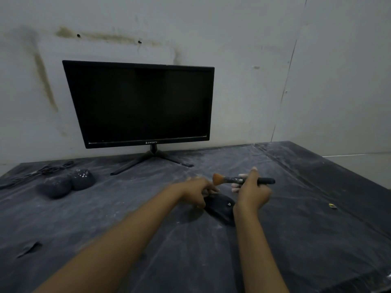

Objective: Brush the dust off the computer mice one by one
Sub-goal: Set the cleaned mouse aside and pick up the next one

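Observation:
A black computer mouse (220, 206) lies on the dark covered table in front of me, between my two hands. My left hand (197, 191) rests on its left side, fingers gripping its edge. My right hand (251, 191) holds a brush (243, 179) with a black handle and orange bristles; the bristles point left, just above the far end of the mouse. Two more dusty mice, one nearer (56, 187) and one behind it (82, 179), sit side by side at the far left, speckled with white dust.
A black monitor (139, 104) on a splayed stand is against the wall behind the mice. Black cables (40, 171) trail at the far left. A small yellow scrap (332, 206) lies to the right. White dust streaks the black table cover (296, 240).

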